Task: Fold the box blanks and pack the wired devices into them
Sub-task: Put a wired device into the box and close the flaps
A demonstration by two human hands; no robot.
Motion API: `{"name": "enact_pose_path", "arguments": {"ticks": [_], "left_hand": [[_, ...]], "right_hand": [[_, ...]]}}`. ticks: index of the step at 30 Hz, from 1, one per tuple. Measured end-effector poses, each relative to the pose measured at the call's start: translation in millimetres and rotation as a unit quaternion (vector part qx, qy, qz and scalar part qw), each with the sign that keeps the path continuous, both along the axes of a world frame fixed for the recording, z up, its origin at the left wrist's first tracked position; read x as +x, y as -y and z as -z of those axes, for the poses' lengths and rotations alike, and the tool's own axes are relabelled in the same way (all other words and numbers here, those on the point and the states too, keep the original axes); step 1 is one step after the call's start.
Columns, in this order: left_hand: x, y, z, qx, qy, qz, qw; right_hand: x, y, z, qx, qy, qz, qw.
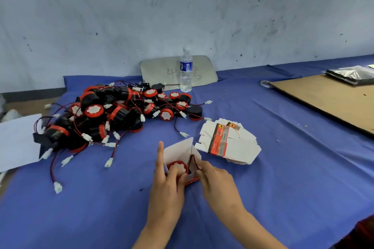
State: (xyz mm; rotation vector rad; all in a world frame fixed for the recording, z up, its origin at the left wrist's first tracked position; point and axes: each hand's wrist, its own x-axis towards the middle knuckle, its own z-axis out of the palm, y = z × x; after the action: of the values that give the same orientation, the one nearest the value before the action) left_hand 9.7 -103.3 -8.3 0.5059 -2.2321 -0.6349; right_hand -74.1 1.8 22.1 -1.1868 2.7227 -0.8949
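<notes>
A blue cloth [283,168] covers the whole work table. On its right side lies a big brown cardboard sheet [332,99], and on the far end of this sheet rests a dark shiny packet [352,75]. At the far left of the cloth there is a large heap of wired devices [113,115], black and red, with red and black wires and white connectors spreading out around it. Behind the heap a water bottle [185,70] stands upright in front of a grey board [162,70] which leans on the wall.

Right of centre lies a stack of flat box blanks [228,143], white with a red and black stripe.

Just beside this stack, nearer to the person, stands the open box [180,153]. One device [176,166] sits inside it with the red face up. The left hand [168,186] presses curled fingers on the device, with the index finger straight along the left wall of the box. The right hand [214,180] pinches the right flap of the box.
</notes>
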Motion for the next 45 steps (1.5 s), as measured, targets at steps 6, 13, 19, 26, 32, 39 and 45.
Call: {"name": "enact_pose_path", "arguments": {"ticks": [6,13,19,26,32,39,45], "left_hand": [[-3,3,9,-0.099,0.052,-0.05,0.992],[0,0,6,-0.088,0.089,-0.04,0.991],[-2,0,5,-0.131,0.285,-0.072,0.947],[-2,-1,-1,-0.102,0.324,-0.068,0.938],[-1,2,1,-0.103,0.321,-0.062,0.939],[-1,3,3,-0.054,0.312,-0.074,0.946],[-1,4,6,-0.062,0.274,-0.086,0.956]], "right_hand": [[-1,0,-2,0.109,-0.058,-0.018,0.992],[-17,1,-13,0.07,-0.024,-0.08,0.994],[-18,-3,-16,-0.18,0.036,-0.021,0.983],[-8,7,-13,-0.114,-0.05,-0.166,0.978],[-17,26,-15,-0.06,-0.073,-0.111,0.989],[-7,34,-25,0.06,-0.215,-0.093,0.97],[-25,23,-24,0.087,-0.186,-0.148,0.967]]}}
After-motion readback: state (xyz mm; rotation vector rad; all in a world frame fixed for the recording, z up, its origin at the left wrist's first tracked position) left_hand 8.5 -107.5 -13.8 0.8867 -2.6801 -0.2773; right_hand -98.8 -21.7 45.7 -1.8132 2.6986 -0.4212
